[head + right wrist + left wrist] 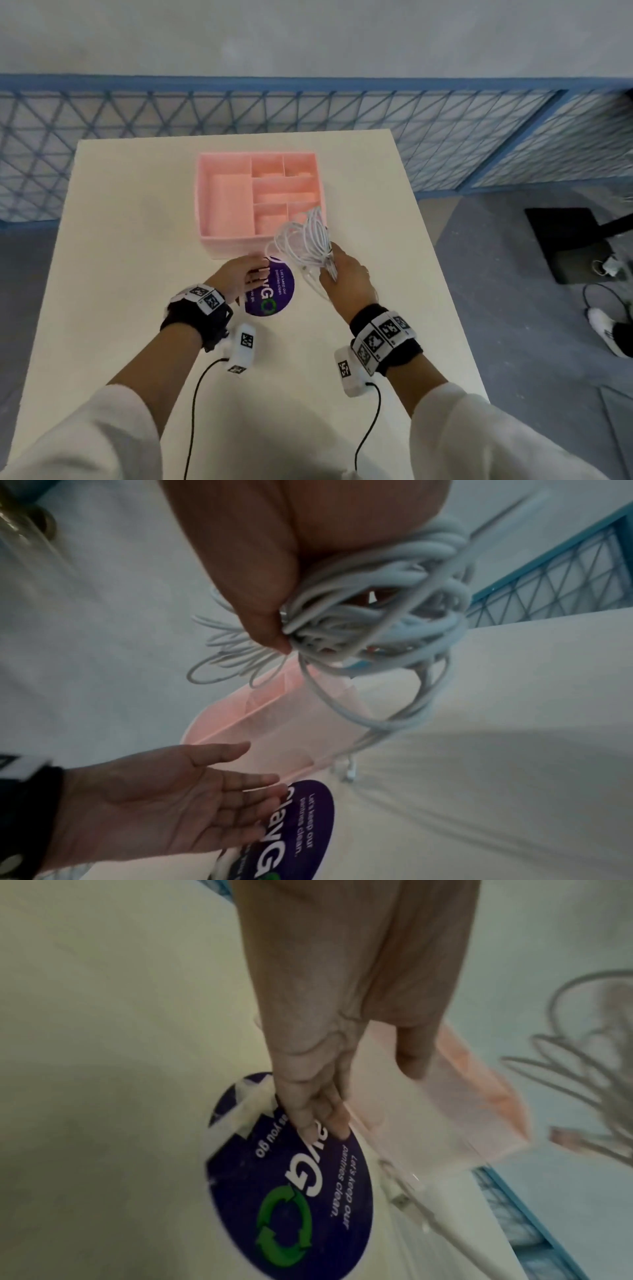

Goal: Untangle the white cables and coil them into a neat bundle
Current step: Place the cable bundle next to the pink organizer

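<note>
Head view: right hand is raised over the table, fingers wrapped round the gathered end of the white cables. The loops fan up and away from the fist, over the near right corner of the pink organizer tray; a few loose strands hang below the hand, just above the tabletop. Left hand has its fingers straight and together and holds nothing; it sits just left of the cables, over the edge of the round purple sticker, apart from the bundle.

Left wrist view: left hand extends flat, fingertips over the top edge of the purple sticker; contact with it can't be confirmed. Pink organizer tray lies just past the fingers. White cables show blurred at far right, well clear of this hand. One cable end with a plug lies along the table below the tray.

Right wrist view: right hand is clamped on the white cables, thumb pressing the bunch against the fingers. Loops spill out both sides of the grip, one long loop drooping toward the pink organizer tray. A plug end dangles near the tray's corner. Left hand is below, palm up, fingers relaxed, beside the purple sticker, not touching the cables.
</note>
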Demonstrator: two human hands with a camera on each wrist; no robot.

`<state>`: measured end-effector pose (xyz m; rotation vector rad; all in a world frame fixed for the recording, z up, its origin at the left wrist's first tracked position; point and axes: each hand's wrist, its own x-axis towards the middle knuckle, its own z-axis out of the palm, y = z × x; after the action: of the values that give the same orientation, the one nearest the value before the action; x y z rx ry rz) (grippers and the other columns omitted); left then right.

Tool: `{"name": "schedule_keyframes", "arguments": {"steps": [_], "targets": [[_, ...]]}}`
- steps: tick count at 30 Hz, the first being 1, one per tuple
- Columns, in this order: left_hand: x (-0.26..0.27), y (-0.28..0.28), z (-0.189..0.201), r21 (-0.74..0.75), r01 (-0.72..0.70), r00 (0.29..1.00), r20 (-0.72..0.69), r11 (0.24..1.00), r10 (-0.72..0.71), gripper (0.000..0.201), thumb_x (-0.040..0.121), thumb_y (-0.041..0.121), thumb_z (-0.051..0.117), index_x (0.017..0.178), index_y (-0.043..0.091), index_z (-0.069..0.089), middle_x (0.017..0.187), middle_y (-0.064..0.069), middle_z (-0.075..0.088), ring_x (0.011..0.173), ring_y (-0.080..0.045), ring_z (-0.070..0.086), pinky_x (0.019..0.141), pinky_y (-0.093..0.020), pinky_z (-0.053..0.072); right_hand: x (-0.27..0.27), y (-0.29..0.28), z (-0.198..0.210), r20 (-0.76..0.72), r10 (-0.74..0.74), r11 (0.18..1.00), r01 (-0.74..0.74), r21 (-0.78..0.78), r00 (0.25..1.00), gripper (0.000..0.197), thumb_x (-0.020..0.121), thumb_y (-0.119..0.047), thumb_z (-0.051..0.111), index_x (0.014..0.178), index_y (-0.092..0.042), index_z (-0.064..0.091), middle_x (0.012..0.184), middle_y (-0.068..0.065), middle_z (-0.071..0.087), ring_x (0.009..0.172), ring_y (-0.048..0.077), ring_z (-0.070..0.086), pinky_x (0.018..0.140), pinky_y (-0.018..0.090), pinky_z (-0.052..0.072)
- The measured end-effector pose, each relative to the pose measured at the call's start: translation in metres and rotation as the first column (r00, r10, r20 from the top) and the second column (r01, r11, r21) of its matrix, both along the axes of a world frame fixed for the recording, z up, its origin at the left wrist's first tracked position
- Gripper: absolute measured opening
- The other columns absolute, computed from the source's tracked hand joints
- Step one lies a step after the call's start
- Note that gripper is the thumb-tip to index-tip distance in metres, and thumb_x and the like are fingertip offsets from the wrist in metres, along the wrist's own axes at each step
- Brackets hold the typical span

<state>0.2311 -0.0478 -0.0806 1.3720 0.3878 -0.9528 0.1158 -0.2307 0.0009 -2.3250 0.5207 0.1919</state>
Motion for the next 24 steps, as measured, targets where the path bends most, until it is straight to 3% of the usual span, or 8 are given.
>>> {"name": "schedule_keyframes", "arguments": {"steps": [2, 4, 8, 12, 16, 19, 22, 24], "targets": [[0.010, -0.009, -0.012, -0.079, -0.144, 0.988, -0.069, 0.986, 0.139, 0.034, 0.090, 0.018, 0.055, 0.121, 0.005, 0.054, 0.104, -0.011, 0.062, 0.091, -0.020, 0.063, 0.076, -0.029, 0.057, 0.004, -0.002, 0.000, 0.018, -0.022, 1.000, 0.022, -0.006, 1.000, 0.042, 0.082, -0.026, 0.047, 0.123, -0.031, 0.042, 0.103, 0.011, 0.065, 0.096, 0.035, 0.058, 0.087, 0.046, 0.050], [0.012, -0.018, -0.017, -0.157, -0.211, 0.971, -0.146, 0.965, 0.189, 0.028, 0.091, 0.016, 0.053, 0.116, 0.005, 0.055, 0.104, -0.014, 0.065, 0.093, -0.023, 0.066, 0.082, -0.033, 0.056, 0.008, -0.004, -0.002, 0.034, -0.046, 0.999, 0.045, 0.007, 0.998, 0.043, 0.078, -0.033, 0.043, 0.121, -0.036, 0.040, 0.103, 0.010, 0.065, 0.096, 0.035, 0.059, 0.084, 0.048, 0.051], [0.001, -0.030, -0.017, -0.211, -0.301, 0.950, -0.151, 0.930, 0.273, 0.010, 0.093, 0.015, 0.051, 0.093, 0.010, 0.059, 0.078, -0.005, 0.075, 0.088, -0.019, 0.068, 0.092, -0.038, 0.049, 0.013, -0.009, -0.002, 0.088, -0.113, 0.992, 0.106, 0.071, 0.990, 0.044, 0.081, -0.025, 0.047, 0.124, -0.033, 0.042, 0.104, 0.009, 0.067, 0.095, 0.033, 0.061, 0.088, 0.048, 0.050], [-0.007, -0.033, -0.013, -0.154, -0.243, 0.969, -0.091, 0.958, 0.231, 0.009, 0.092, 0.024, 0.054, 0.096, 0.016, 0.058, 0.099, -0.001, 0.065, 0.098, -0.019, 0.062, 0.084, -0.042, 0.052, 0.013, -0.014, -0.007, 0.081, -0.100, 0.992, 0.093, 0.087, 0.992, 0.041, 0.081, -0.022, 0.048, 0.120, -0.034, 0.043, 0.104, 0.008, 0.068, 0.094, 0.033, 0.061, 0.090, 0.047, 0.049], [-0.031, -0.046, -0.002, 0.030, -0.017, 0.986, -0.164, 0.999, 0.021, 0.020, 0.092, 0.027, 0.052, 0.098, 0.007, 0.056, 0.090, -0.008, 0.063, 0.080, -0.023, 0.063, 0.080, -0.040, 0.052, 0.006, -0.013, -0.016, 0.046, -0.155, 0.977, 0.147, 0.154, 0.987, 0.029, 0.085, -0.015, 0.051, 0.114, -0.017, 0.051, 0.096, 0.001, 0.063, 0.092, 0.029, 0.060, 0.083, 0.036, 0.048], [-0.059, -0.060, 0.008, -0.022, 0.141, 0.964, -0.227, 0.990, -0.142, 0.023, 0.097, 0.024, 0.042, 0.104, 0.004, 0.051, 0.095, -0.017, 0.066, 0.085, -0.030, 0.064, 0.080, -0.040, 0.052, 0.000, -0.009, -0.018, 0.027, -0.201, 0.954, 0.190, 0.231, 0.979, 0.011, 0.087, -0.009, 0.051, 0.097, -0.010, 0.052, 0.081, -0.006, 0.055, 0.075, 0.016, 0.053, 0.073, 0.026, 0.039], [-0.077, -0.070, 0.013, -0.164, 0.017, 0.969, -0.242, 0.986, -0.057, 0.020, 0.098, 0.012, 0.039, 0.103, 0.000, 0.054, 0.076, -0.010, 0.073, 0.069, -0.020, 0.070, 0.070, -0.034, 0.058, -0.005, -0.004, -0.021, -0.021, -0.220, 0.942, 0.218, 0.256, 0.975, 0.008, 0.086, -0.007, 0.051, 0.085, -0.012, 0.045, 0.069, -0.011, 0.049, 0.064, 0.004, 0.047, 0.063, 0.022, 0.037], [-0.084, -0.075, 0.014, -0.181, -0.054, 0.985, -0.170, 0.982, 0.023, 0.022, 0.097, 0.007, 0.038, 0.112, 0.000, 0.054, 0.065, -0.002, 0.073, 0.057, -0.012, 0.069, 0.060, -0.029, 0.060, -0.009, 0.002, -0.027, -0.070, -0.205, 0.938, 0.216, 0.270, 0.976, 0.012, 0.084, -0.015, 0.054, 0.093, -0.010, 0.048, 0.080, -0.002, 0.061, 0.074, 0.012, 0.058, 0.068, 0.027, 0.047]]}}
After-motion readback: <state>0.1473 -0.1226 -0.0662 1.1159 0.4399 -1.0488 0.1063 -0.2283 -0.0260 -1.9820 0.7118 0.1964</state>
